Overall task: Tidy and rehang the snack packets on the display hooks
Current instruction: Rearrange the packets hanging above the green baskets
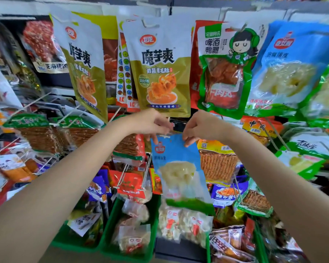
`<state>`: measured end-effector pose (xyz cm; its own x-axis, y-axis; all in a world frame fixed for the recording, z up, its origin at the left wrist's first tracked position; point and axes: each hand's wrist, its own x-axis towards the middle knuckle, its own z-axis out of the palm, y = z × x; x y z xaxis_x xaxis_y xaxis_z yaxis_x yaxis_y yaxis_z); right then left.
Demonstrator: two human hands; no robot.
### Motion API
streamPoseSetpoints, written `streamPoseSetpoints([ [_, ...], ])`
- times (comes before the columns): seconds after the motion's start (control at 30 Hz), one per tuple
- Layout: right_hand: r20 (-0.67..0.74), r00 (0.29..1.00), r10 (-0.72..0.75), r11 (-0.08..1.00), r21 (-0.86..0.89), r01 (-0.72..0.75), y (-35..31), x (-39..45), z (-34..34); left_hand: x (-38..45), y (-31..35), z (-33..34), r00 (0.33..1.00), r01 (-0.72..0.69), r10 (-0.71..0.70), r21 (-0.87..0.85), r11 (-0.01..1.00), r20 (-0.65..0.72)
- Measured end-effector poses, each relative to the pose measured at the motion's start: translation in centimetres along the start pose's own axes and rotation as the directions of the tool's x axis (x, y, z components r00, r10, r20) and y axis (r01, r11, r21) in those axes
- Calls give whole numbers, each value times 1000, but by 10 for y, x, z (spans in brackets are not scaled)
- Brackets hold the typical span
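Hands hold one blue packet (180, 171) by its top edge. Left hand (152, 123) pinches the left corner and right hand (199, 128) pinches the right corner. It hangs just under a gold packet (162, 73).

Held at centre: a blue packet (180, 173) with pale contents, hanging tilted, top edge pinched by both hands. Left hand (152, 123) gripped the top left corner, right hand (199, 128) the top right, fingers curled on the rim. At twelve o'clock, just above the hands, hung a gold-and-white packet (162, 73); at one o'clock a green-edged packet with a cartoon girl (226, 69); at two o'clock a larger blue packet (289, 69). At six o'clock sat green bins (110, 224) of small clear packs. At nine o'clock jutted wire hooks (34, 101) over brown strip packets (38, 133).
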<state>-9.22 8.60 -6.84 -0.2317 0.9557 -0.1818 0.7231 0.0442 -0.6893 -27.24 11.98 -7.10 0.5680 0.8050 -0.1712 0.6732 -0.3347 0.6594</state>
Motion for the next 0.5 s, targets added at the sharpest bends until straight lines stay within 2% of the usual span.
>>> streamPoseSetpoints([
  [0.07, 25, 999, -35, 999, 3, 35, -7, -14, -15, -2, 14, 0, 992, 45, -38, -57, 997, 120],
  [0.17, 34, 996, -82, 995, 51, 80, -7, -37, -44, -1, 40, -4, 995, 55, -44, -109, 993, 94],
  [0.3, -42, 993, -108, 978, 176, 114, 14, -67, -93, 5, 86, -1, 994, 35, 0, -307, 951, 114],
  [0.5, -131, 982, -136, 943, 285, 169, 71, -115, -165, 46, 171, 37, 997, -34, 53, -268, 963, 63],
])
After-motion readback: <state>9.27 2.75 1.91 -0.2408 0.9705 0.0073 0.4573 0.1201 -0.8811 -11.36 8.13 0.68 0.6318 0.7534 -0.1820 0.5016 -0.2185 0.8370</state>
